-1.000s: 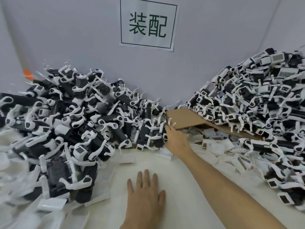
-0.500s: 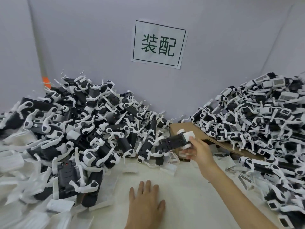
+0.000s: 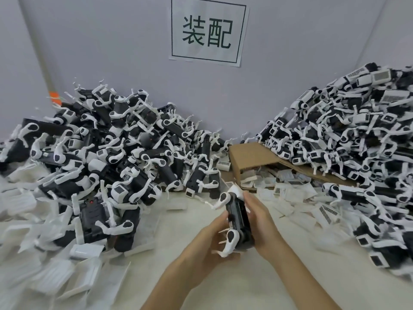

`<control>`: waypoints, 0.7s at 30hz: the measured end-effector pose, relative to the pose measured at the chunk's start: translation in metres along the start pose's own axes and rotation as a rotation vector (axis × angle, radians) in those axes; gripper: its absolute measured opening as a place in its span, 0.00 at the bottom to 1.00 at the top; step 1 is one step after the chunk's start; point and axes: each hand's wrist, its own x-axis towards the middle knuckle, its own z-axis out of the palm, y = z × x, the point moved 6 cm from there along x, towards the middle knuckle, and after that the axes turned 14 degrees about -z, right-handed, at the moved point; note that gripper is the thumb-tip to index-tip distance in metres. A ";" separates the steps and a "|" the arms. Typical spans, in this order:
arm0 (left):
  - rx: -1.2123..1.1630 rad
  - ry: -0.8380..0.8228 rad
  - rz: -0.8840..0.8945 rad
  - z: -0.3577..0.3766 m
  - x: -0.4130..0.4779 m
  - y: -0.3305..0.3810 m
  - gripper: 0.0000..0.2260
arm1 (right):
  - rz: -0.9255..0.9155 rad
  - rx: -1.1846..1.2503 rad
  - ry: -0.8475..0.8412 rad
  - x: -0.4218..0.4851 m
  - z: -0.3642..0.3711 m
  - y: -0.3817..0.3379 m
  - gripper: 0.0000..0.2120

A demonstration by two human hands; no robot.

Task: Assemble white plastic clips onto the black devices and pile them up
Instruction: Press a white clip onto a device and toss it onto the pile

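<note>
Left hand (image 3: 209,241) and right hand (image 3: 262,222) curled around one black device (image 3: 238,217) — left pile (image 3: 111,153), right pile (image 3: 348,139) flanking, cardboard box (image 3: 248,156) behind

— What is the tabletop (image 3: 312,253) like?
— Pale cream, with a bare stretch in the lower middle of the frame.
— And what lies on it?
— A left heap (image 3: 116,157) of black devices (image 3: 93,211) fitted with white clips (image 3: 121,227), and a taller right heap (image 3: 348,139) of the same. Between them, at centre, sits a brown cardboard box (image 3: 248,157), open at the front, with the right heap spilling over its top. White packets (image 3: 288,191) with barcodes are strewn before it. Blurred white plastic pieces (image 3: 67,276) cover the lower left.
</note>
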 end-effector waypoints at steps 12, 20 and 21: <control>-0.317 0.338 0.154 -0.039 -0.012 0.012 0.19 | -0.218 -1.165 -0.230 0.015 -0.026 0.023 0.26; -0.373 0.390 0.163 -0.047 -0.011 0.011 0.19 | -0.314 -1.328 -0.244 0.007 -0.016 0.023 0.07; -0.361 0.385 0.160 -0.047 -0.010 0.011 0.18 | -0.327 -1.327 -0.232 0.007 -0.017 0.022 0.06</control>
